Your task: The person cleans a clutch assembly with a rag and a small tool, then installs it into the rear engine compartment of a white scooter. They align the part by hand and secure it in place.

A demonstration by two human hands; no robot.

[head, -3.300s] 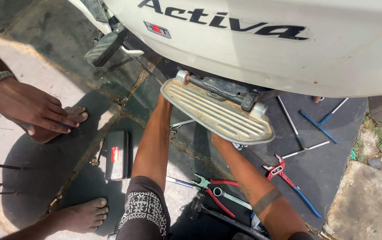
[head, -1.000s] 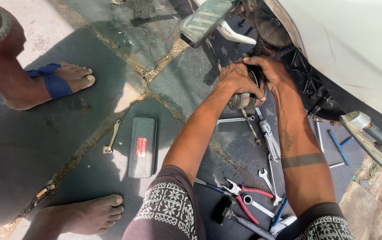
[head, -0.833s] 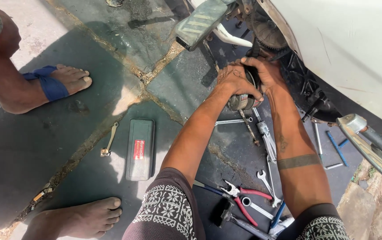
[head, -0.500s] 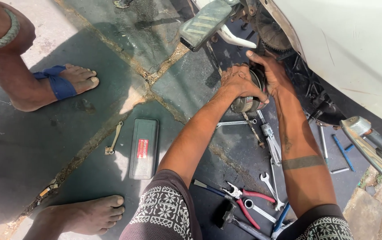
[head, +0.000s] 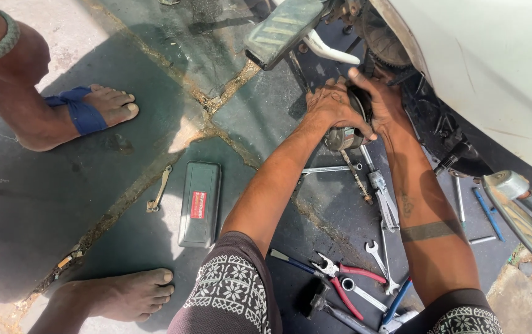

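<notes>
Gripping a round metal engine part point(head: 343, 137) under the white scooter point(head: 495, 68), we wrap left hand point(head: 333, 110) and right hand point(head: 385, 104) around it. The green tool case point(head: 200, 203) lies closed, contents hidden.

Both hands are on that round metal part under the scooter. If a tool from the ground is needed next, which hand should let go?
Probably the right hand. The wrenches and the red-handled pliers lie on its side, beside the right forearm. The left hand wraps over the round metal part and looks able to steady it.
</notes>
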